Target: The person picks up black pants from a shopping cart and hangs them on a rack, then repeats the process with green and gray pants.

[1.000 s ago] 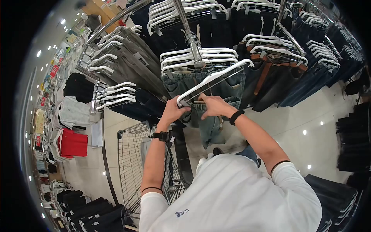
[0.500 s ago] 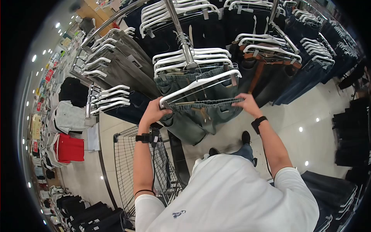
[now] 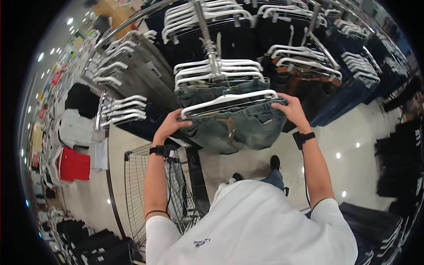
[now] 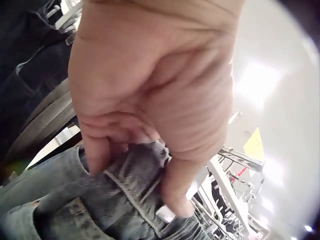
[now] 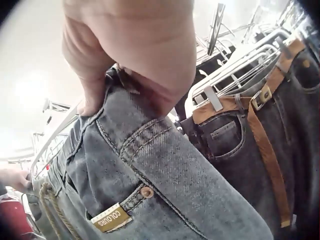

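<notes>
Faded blue-green jeans (image 3: pixel 240 134) with an elastic waistband and a tan drawstring hang from a white hanger (image 3: pixel 227 98) in front of the rack. My left hand (image 3: pixel 170 126) pinches one end of the waistband, right by the hanger's end; in the left wrist view its thumb and fingers lie on either side of the gathered denim (image 4: pixel 125 195). At the other end my right hand (image 3: pixel 290 111) grips the waistband near the hanger's other tip. A small "COLOURS" label (image 5: pixel 112 218) shows at a pocket in the right wrist view.
Behind the jeans, more jeans on white hangers (image 3: pixel 218 70) hang from a chrome rack arm (image 3: pixel 207 44). Dark trousers with a brown belt (image 5: pixel 265 150) hang to the right. A wire shopping cart (image 3: pixel 141 185) stands at the left, over a tiled floor (image 3: pixel 318 172).
The tilted hanger has come down nearly level, and the jeans are spread wide. My right hand has moved from the middle of the waistband out to its right end.
</notes>
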Available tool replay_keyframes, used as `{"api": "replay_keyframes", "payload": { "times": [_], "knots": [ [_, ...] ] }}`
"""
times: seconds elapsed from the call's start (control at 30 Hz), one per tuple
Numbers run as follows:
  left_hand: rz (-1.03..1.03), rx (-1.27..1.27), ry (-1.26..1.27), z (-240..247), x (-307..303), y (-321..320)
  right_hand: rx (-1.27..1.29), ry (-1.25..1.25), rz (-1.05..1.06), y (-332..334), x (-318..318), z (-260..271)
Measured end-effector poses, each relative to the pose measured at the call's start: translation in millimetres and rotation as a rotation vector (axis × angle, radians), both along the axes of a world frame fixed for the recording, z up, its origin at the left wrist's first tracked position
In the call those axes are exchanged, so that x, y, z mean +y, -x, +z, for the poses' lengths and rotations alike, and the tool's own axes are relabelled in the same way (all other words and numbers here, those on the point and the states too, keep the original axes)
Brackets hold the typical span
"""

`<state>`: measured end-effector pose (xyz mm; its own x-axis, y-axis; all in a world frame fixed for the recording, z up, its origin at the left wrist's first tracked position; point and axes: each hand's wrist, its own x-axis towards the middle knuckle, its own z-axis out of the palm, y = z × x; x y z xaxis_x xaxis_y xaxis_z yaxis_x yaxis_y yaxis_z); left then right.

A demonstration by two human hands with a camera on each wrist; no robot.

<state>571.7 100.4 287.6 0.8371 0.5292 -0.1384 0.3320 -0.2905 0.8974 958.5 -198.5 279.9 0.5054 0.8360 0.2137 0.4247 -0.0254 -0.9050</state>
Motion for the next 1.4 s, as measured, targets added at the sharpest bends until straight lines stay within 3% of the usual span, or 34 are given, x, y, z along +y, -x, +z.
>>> {"api": "replay_keyframes", "payload": {
  "times": [0.07, 0.2, 0.27, 0.33, 0.37, 0.5, 0.53, 0.67, 0.77, 0.9, 1.13, 1.23, 1.4],
  "knots": [
    [0.117, -0.048, 0.221, -16.9, 4.2, 8.5, 0.060, 0.003, 0.021, -2.8, -0.2, -0.4],
    [0.391, -0.297, 0.317, -25.1, -2.7, 18.4, -0.007, 0.091, -0.027, 0.0, -3.0, 13.8],
    [0.565, -0.424, -0.315, -32.2, -5.4, 19.5, -0.020, 0.066, -0.021, -3.0, -3.0, 9.5],
    [0.736, -0.592, -0.424, -3.9, -40.3, 3.4, -0.031, 0.020, -0.028, 3.0, -5.1, 11.4],
    [0.683, -0.610, -0.412, 12.2, -63.2, -13.1, -0.043, 0.028, -0.047, 4.7, -6.7, 10.9],
    [0.014, -0.590, -0.681, 80.8, -129.6, -102.2, -0.094, 0.034, -0.081, 14.8, -14.6, 18.0],
    [-0.115, -0.504, -0.641, 88.3, -136.6, -123.7, -0.109, 0.004, -0.081, 14.1, -15.1, 13.1],
    [-0.254, -0.643, -0.784, 58.4, -142.9, -215.2, -0.088, 0.079, -0.122, 26.7, -23.1, 19.1],
    [-0.549, -0.104, -0.536, 63.3, -135.2, -244.7, -0.114, 0.084, -0.148, 28.9, -28.5, 15.2],
    [-0.548, -0.211, -0.418, 56.0, -128.0, -254.4, -0.177, 0.022, -0.135, 37.9, -36.3, 16.5],
    [-0.501, -0.239, -0.448, 60.0, -128.6, -250.4, -0.116, 0.022, -0.140, 42.9, -58.3, 5.1],
    [-0.455, -0.291, -0.479, 52.3, -131.2, -251.4, -0.109, 0.229, -0.177, 46.3, -57.0, 13.8],
    [-0.393, -0.350, -0.523, 45.2, -135.9, -250.0, -0.197, 0.001, -0.273, 46.4, -44.0, 0.1]
  ]
}}
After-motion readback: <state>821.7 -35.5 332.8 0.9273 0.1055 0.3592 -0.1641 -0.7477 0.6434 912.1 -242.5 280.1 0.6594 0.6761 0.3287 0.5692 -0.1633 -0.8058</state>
